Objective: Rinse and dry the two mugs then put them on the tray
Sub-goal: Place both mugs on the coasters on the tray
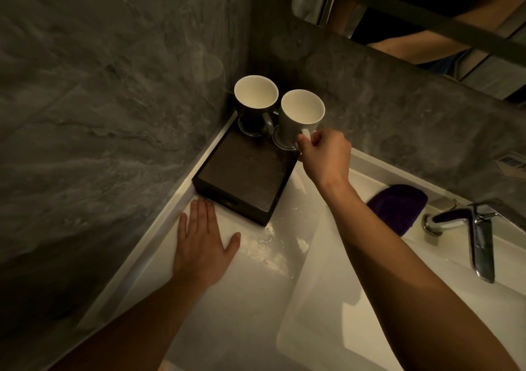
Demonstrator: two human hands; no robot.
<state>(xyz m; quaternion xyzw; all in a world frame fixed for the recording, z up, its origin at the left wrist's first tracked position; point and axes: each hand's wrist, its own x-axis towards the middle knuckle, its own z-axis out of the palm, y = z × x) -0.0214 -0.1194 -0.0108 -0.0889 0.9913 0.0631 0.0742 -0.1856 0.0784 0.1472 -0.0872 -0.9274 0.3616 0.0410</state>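
— Mugs, where are they?
— Both stand on the dark tray (244,177) in the corner: black mug (254,106), white mug (300,118).
— Who holds them?
— The right hand (324,157) pinches the white mug's handle. The left hand (203,245) lies flat and open on the counter (256,299).
— Tricky?
— Probably hard, breakable and slippery if wet. The handle seems the best place to hold.

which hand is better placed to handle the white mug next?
Right. The right hand already pinches the white mug by its handle on the tray. The left hand lies flat on the counter, holding nothing.
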